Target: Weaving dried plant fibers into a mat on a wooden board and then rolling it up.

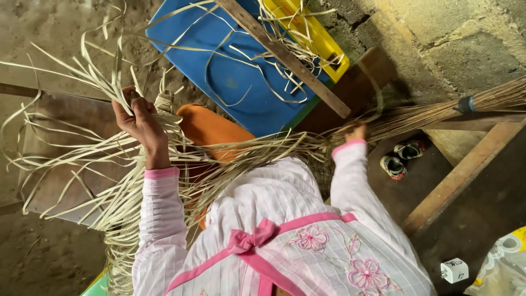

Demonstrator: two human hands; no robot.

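Across the person's lap a bundle of pale leaf strips (164,159) runs left to right. Left hand (139,118) has its fingers closed around the strips' upper ends; right hand (355,131) grips the brown stick bundle (438,112), nearer its butt.

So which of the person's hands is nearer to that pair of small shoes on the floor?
Right. The right hand sits among the strips just up-left of the small shoes; the left hand grips strips far across the picture.
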